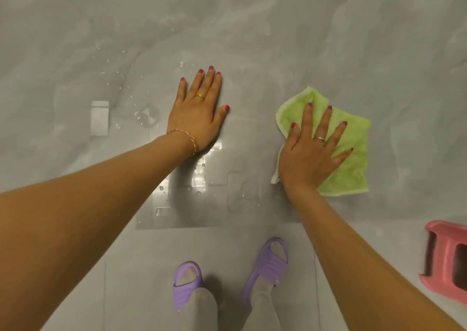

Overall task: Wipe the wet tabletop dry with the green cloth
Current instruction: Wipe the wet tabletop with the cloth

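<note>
Head view | two hands: left hand (195, 114) flat on tabletop (252, 39) | right hand (312, 153) spread flat on one green cloth (353, 148)

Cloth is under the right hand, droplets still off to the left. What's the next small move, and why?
Probably slide the green cloth leftward under the right hand toward the droplets beside the left hand; water still beads there and the cloth sits clear of it.

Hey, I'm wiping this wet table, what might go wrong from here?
Missed water: droplets and a puddle lie left of the left hand, far from the cloth under the right hand. The left palm is pressed flat on the wet tabletop and may slip or smear. More water near the table's front edge could get pushed onto the floor.
</note>
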